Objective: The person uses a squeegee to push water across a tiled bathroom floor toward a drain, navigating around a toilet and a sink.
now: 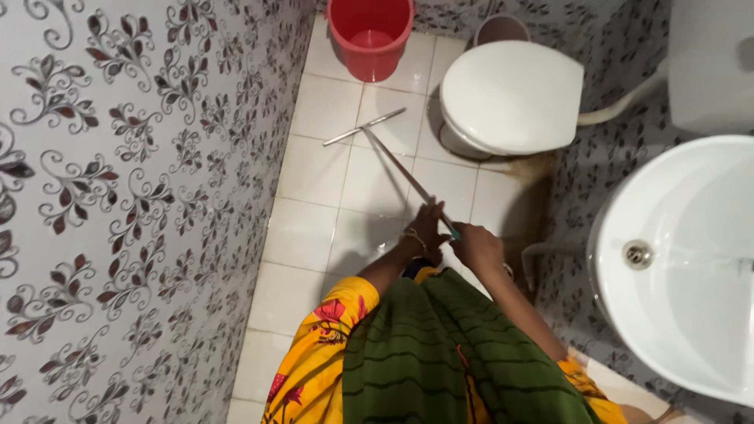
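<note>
Both hands are clamped on one long handle: my left hand (428, 228) sits higher on the shaft, fingers wrapped around it, and my right hand (475, 247) grips the blue end just beside it, closed tight. That shaft belongs to a floor wiper (393, 153), which runs away from me across the tiled floor (314, 212) and ends in a narrow metal-looking blade lying flat on the tiles, near the red bucket (371, 35) and just left of the toilet (510, 94) with its lid down. As for progress, I judge the work to be somewhere in the middle: the tiles close to my hands carry a wet sheen, while the ones around the blade look duller (though I cannot tell dry from merely matte at this angle). A brownish stain shows on the floor beside the toilet base, which the blade is not touching, so that patch looks undone. The white basin (691, 259) on my right and the patterned wall (133, 180) on my left stand apart from the wiper.
</note>
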